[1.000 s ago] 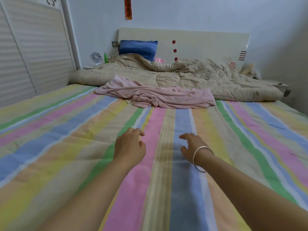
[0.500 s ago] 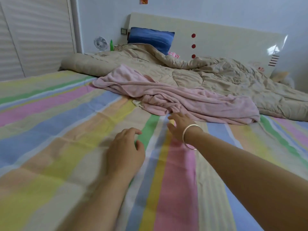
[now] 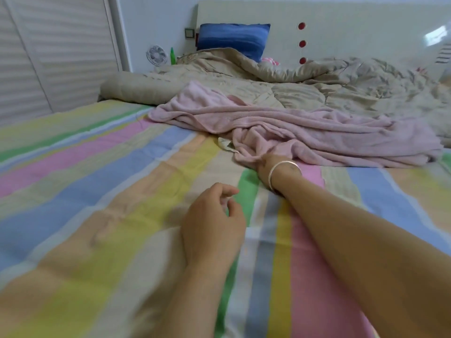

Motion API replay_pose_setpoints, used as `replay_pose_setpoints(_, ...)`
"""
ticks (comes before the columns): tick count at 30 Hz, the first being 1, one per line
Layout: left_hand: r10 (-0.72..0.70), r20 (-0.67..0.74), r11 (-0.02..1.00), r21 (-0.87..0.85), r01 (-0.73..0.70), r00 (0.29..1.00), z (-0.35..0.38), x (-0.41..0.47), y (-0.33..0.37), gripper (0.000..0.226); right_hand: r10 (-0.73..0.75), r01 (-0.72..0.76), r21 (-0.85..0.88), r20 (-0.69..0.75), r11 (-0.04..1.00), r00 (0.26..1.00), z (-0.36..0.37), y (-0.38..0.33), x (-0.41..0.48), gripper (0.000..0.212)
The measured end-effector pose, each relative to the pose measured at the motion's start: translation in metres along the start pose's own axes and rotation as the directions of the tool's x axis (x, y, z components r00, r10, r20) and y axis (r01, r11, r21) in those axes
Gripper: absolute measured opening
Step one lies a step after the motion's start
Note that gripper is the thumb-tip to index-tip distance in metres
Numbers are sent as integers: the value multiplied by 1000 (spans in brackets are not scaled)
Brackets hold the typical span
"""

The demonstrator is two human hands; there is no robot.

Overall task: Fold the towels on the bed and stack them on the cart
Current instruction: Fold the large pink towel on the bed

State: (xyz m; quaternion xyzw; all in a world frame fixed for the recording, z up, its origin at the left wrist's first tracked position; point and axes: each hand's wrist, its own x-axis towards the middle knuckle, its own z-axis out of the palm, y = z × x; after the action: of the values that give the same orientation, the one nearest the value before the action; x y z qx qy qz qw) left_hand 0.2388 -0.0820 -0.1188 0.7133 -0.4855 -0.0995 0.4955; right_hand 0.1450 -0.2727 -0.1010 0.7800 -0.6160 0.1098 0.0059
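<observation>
Hanging just below the middle of the frame, the left hand (image 3: 214, 215) is nearest the camera. Its fingers are loosely curled and it holds nothing, sitting over the striped sheet of the bed (image 3: 97, 191). It is well short of the cloth.

Further up and a little right of centre, the right hand (image 3: 266, 162), with a silver bangle (image 3: 283, 169) at the wrist, is at the near edge of the pink towel (image 3: 317, 132). Its fingers go into the closest fold and look curled round it, though the cloth hides the tips. So the right hand is the one on the towel, and the left lies below and to the left of it.

The towel is crumpled, not spread. Its long axis runs across the frame, from the upper centre-left to the right edge, so most of it lies up and to the right of the gripping hand. A small tag (image 3: 227, 143) shows at its near left edge, just beside that hand.

Judging from this, the next move is a pull toward the bottom of the frame to bring the towel onto the open sheet.

Behind the towel lies a beige quilt (image 3: 317, 93), which its far edge overlaps. Beyond that are a blue pillow (image 3: 231, 40) and the headboard (image 3: 341, 25). The cart is not in view.
</observation>
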Motion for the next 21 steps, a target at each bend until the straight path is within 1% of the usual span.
replay_pose_setpoints(1,-30,-44,996,-91,26,999,0,1,2,15,-70,68,40,55,997,996,-10,-2,-29,41)
replay_pose_setpoints(2,-62,-82,985,-166,48,995,-1,3,1,13,-100,87,124,101,988,990,-14,-3,-56,37)
replay_pose_setpoints(3,-90,-107,970,-233,63,990,-2,3,2,13,-122,103,154,118,983,985,-20,-2,-85,36)
replay_pose_setpoints(5,-119,-92,948,-308,85,989,-5,1,4,19,-136,113,152,153,982,979,-40,6,-142,34)
replay_pose_setpoints(7,-125,-17,938,-329,112,992,-4,-1,-1,16,-143,111,153,222,982,965,-58,15,-185,36)
replay_pose_setpoints(10,-197,134,893,-385,234,971,-15,-28,7,16,-135,94,141,316,986,939,-90,32,-241,43)
replay_pose_setpoints(11,-217,182,881,-387,273,959,-19,-40,12,20,-121,81,128,340,988,933,-100,36,-258,43)
replay_pose_setpoints(12,-254,230,856,-399,329,939,-24,-52,19,30,-110,73,116,354,991,929,-107,39,-272,44)
replay_pose_setpoints(13,-295,292,804,-439,401,910,-30,-66,28,40,-92,57,104,370,993,924,-118,42,-290,44)
replay_pose_setpoints(14,-328,356,747,-469,471,875,-35,-78,37,46,-74,41,94,388,995,919,-127,44,-305,45)
replay_pose_setpoints(15,-339,416,720,-463,517,844,-42,-92,49,47,-60,24,93,406,995,912,-139,48,-324,46)
replay_pose_setpoints(17,-339,488,731,-402,552,804,-54,-119,70,48,-66,2,140,455,990,888,-163,55,-364,48)
replay_pose_setpoints(19,-349,565,694,-380,611,748,-58,-140,88,59,-78,-41,228,489,973,869,-184,59,-397,50)
replay_pose_setpoints(21,-333,598,682,-381,624,729,-65,-162,110,63,-80,-97,319,501,943,862,-205,58,-429,49)
